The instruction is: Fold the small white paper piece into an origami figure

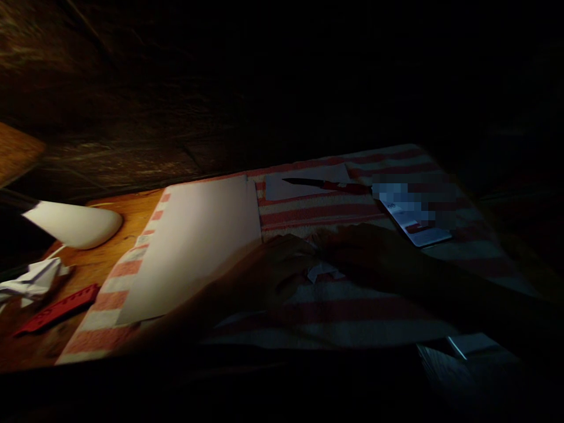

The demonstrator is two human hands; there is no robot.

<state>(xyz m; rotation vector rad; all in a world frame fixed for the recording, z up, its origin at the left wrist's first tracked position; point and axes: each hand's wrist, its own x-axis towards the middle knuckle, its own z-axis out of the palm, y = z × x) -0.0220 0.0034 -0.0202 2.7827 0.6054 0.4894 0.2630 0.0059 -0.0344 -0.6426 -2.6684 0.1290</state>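
Note:
My left hand (286, 264) and my right hand (363, 255) meet over the striped cloth, both in deep shadow. Between them shows a small folded piece of white paper (324, 272), its corner sticking out below the fingers. Both hands are closed on it, though the fingertips are hard to make out in the dark. A large white sheet of paper (194, 235) lies flat beside my left forearm. Beyond the hands, a knife (326, 184) with a dark blade and a reddish handle rests on a smaller piece of paper (282, 189).
A red and white striped cloth (308, 220) covers much of the wooden table (136, 214). Right of the knife lies a lit phone (425, 236). At the left are a white lamp (79, 224), a crumpled or folded white paper (37, 279) and a red ruler-like strip (59, 308).

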